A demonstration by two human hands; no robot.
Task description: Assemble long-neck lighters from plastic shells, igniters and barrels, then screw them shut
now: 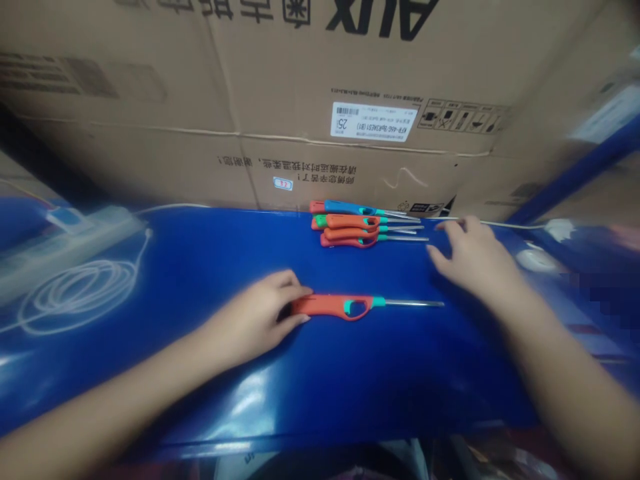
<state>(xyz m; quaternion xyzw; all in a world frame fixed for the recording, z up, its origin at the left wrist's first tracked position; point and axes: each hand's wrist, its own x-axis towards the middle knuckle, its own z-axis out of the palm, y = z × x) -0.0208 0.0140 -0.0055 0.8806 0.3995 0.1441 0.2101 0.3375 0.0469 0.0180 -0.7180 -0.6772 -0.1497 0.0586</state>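
My left hand (pixel 275 307) pinches the handle end of an orange-red long-neck lighter (pixel 327 305). This lighter lies level at mid-table, its green trigger facing me and its metal tube pointing right. Behind it several more lighters lie in a stacked row, among them a blue one (pixel 345 208) and an orange one (pixel 345 221), all with tubes to the right. My right hand (pixel 467 257) hovers just right of those tube tips, thumb and fingers apart, with nothing in it.
A big cardboard box (pixel 200 120) with upside-down print rises behind the blue table (pixel 215 247). To the left are a white power strip (pixel 65 250) and a coiled white cable (pixel 80 300). A blue post (pixel 575 170) and a white mouse-shaped object (pixel 537 260) are on the right.
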